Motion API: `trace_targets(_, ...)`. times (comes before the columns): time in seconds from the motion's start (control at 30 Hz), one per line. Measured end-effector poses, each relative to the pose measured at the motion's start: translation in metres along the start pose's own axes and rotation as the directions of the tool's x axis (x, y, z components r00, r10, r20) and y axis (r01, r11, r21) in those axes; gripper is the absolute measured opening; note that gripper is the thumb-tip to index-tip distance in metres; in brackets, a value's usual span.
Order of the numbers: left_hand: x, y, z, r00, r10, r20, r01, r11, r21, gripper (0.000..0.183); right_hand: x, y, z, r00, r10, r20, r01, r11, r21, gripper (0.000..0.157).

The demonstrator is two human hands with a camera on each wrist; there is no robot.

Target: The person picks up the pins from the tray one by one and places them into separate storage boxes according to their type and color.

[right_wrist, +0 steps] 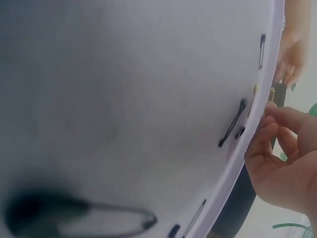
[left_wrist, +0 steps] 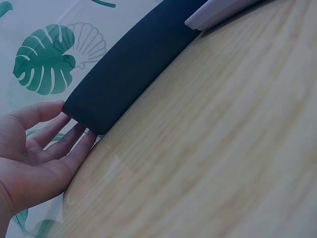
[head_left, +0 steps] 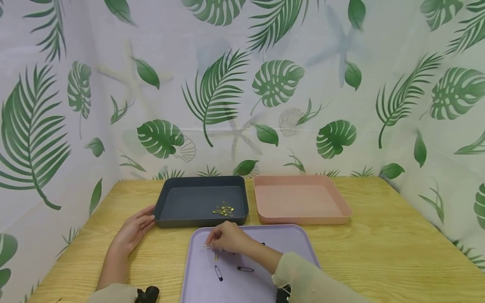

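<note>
My right hand (head_left: 229, 237) is over the upper left of the lavender tray (head_left: 265, 290), thumb and fingers pinching a thin gold safety pin (right_wrist: 272, 93); in the head view it is only a pale blur. Another gold safety pin (head_left: 216, 256) lies just below that hand. Black safety pins (head_left: 218, 273) are scattered on the same tray, some partly hidden by the right arm. My left hand (head_left: 133, 229) rests its fairly straight fingers against the left side of the dark grey tray (head_left: 182, 222). Several gold safety pins (head_left: 224, 209) lie in that tray's front right part.
A pink tray (head_left: 303, 219) stands to the right of the dark grey one, beyond the lavender tray. All three are on a wooden table (head_left: 379, 244). A leaf-printed cloth (head_left: 235, 147) hangs behind and at both sides.
</note>
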State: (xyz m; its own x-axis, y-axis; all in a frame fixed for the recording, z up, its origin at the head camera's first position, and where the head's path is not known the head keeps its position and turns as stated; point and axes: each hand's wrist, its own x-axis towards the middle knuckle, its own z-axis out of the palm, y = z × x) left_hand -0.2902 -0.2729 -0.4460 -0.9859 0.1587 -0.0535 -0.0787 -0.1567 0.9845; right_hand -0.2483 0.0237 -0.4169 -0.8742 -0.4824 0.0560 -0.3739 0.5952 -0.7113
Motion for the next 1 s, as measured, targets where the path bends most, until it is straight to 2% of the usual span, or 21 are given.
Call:
trace_targets(0.17,0.000,0.000,-0.001,1.000,-0.004,-0.005,0.004,1.000,-0.003,0.055,0.003,-0.002,-0.004,1.000,-0.016,-0.015,0.016,1.000,-0.008,0.010)
trace_targets(0.3,0.000,0.000,-0.001,1.000,-0.007,-0.005,0.007,1.000,-0.001,0.055,0.007,-0.002,-0.009,1.000,0.003,-0.029,-0.002,1.000,0.015,0.010)
trace_targets(0.7,-0.001,0.000,0.000,1.000,0.006,-0.003,-0.006,1.000,-0.012,0.056,0.029,0.000,-0.036,0.989,0.122,-0.081,-0.112,0.986,0.122,0.008)
trace_targets(1.0,0.001,-0.001,-0.002,1.000,0.008,-0.002,-0.008,1.000,-0.004,0.055,0.052,0.007,-0.051,0.968,0.219,-0.126,-0.185,0.954,0.236,0.010)
